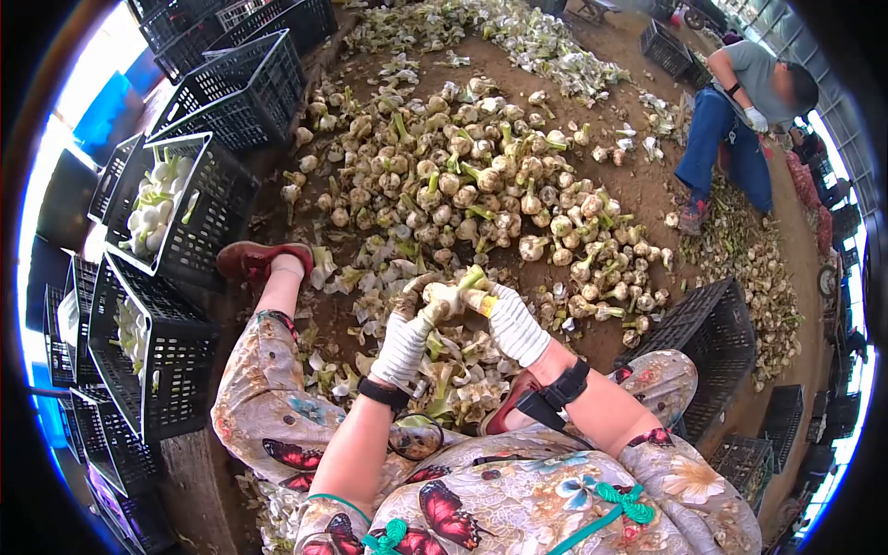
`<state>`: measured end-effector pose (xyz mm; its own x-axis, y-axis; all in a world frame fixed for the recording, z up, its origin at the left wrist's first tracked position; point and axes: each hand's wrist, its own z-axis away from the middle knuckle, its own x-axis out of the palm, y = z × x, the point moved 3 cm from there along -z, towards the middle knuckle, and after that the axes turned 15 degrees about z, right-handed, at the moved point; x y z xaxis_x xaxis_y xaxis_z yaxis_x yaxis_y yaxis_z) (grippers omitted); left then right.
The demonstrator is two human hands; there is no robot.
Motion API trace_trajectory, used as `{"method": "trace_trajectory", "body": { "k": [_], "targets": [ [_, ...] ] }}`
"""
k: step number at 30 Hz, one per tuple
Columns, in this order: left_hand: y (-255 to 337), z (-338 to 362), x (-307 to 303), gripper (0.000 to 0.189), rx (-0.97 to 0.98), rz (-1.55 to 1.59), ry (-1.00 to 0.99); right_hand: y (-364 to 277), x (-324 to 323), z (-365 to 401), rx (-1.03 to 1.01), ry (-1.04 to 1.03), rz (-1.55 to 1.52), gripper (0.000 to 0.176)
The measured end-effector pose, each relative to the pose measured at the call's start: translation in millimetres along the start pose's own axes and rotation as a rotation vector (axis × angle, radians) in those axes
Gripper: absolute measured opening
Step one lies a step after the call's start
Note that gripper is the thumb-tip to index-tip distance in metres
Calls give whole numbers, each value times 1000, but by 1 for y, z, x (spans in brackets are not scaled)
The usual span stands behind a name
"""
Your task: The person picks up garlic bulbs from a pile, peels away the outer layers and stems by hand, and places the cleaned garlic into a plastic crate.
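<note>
Both my hands wear white striped gloves with dirty fingertips and meet in front of me over a heap of garlic peels (462, 356). Between them is a garlic bulb (446, 296) with a short green stem pointing up and away. My left hand (409, 328) is closed around the bulb from the left. From the right, my right hand (507, 316) closes its fingers on the bulb by the stem; a yellow band shows at its fingers. Just beyond my hands lies a large pile of untrimmed garlic bulbs (462, 171).
Black crates stand at the left, one crate (208, 199) holding whitened garlic. Another black crate (712, 324) tilts beside my right knee. A co-worker (740, 120) sits at the upper right among scattered stems. Loose peels (546, 42) cover the ground at the back.
</note>
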<state>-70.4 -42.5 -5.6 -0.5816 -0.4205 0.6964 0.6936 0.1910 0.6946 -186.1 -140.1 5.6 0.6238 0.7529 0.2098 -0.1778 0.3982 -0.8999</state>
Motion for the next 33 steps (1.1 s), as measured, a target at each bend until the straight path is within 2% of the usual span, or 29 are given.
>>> {"method": "trace_trajectory", "body": {
  "k": [1,2,5,6,9,10,13,14,15,16,17,18,20,21,23,25,27,28,29,30,33],
  "targets": [
    [-1,0,0,55,24,-38,-4,-6,2,2,23,7,-7,18],
    [-5,-1,-1,55,72,-142,-39,-7,1,1,-139,23,110,18],
    [-6,4,5,47,25,2,-16,-6,-6,-1,-92,26,268,18],
    [-8,2,0,48,46,-41,-5,-6,-6,1,-22,13,166,19],
    [2,3,6,49,-113,185,6,1,-8,3,-38,-26,208,19],
    [4,1,4,59,-129,136,-24,0,-6,5,-73,-13,205,18],
    [-3,3,9,52,-22,-11,-55,4,-6,8,50,87,138,17],
    [-7,3,10,51,116,-115,-89,2,-6,8,-72,116,272,18],
    [-10,2,6,50,99,-105,-65,3,-6,6,-194,146,404,18],
    [-7,1,7,50,81,-95,-40,4,-6,4,-314,175,536,18],
    [-5,1,9,49,61,-84,-15,9,-6,2,-296,189,558,19],
    [-4,1,7,47,-119,29,42,13,-7,0,-278,206,581,20],
    [-9,-2,1,52,-185,82,47,12,-3,-6,-223,218,623,22],
    [-9,-4,-2,51,-226,165,38,12,-1,-4,-167,184,465,24],
    [-7,-7,-4,48,-398,465,111,14,4,-5,-202,184,201,25],
    [1,-6,-1,52,-375,373,132,15,4,-5,-203,145,143,25],
    [10,2,2,43,-193,39,98,12,4,-6,-206,153,205,24],
    [9,2,7,41,107,-160,151,3,8,-3,-208,179,297,24],
    [3,2,4,43,234,-190,108,0,12,-1,-207,203,388,24],
    [2,1,0,42,233,-189,131,6,12,-4,-408,231,495,24],
    [18,-1,2,38,116,-97,105,-15,7,1,-374,133,571,23]
  ]
}}
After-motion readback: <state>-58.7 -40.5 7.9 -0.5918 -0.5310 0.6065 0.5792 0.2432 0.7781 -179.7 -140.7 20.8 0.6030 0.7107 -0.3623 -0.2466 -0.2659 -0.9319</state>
